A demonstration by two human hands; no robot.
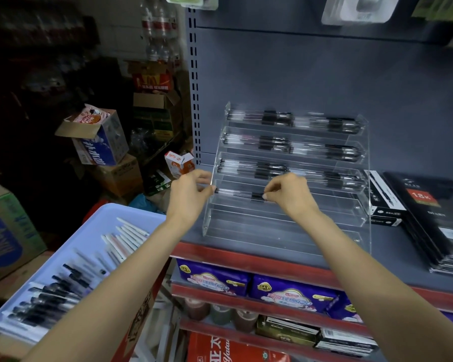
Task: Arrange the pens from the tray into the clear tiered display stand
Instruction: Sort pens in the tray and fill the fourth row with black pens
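A clear tiered display stand (285, 220) sits on the grey shelf. Its upper three tiers hold rows of black-capped pens (275, 118). On the fourth tier lies a single clear pen with a black grip (236, 195). My left hand (191, 190) pinches its left tip at the stand's left wall. My right hand (290, 192) pinches the pen's black grip end. The lower tiers hold nothing. At lower left a pale blue tray (131, 212) carries several black pens (50, 301) and white ones (126, 239).
Black notebooks (429, 218) and a black-and-white pen box (382, 202) lie right of the stand. The shelf's red front edge (246, 259) runs below, with purple packs underneath. Cardboard boxes (100, 142) are stacked at the left.
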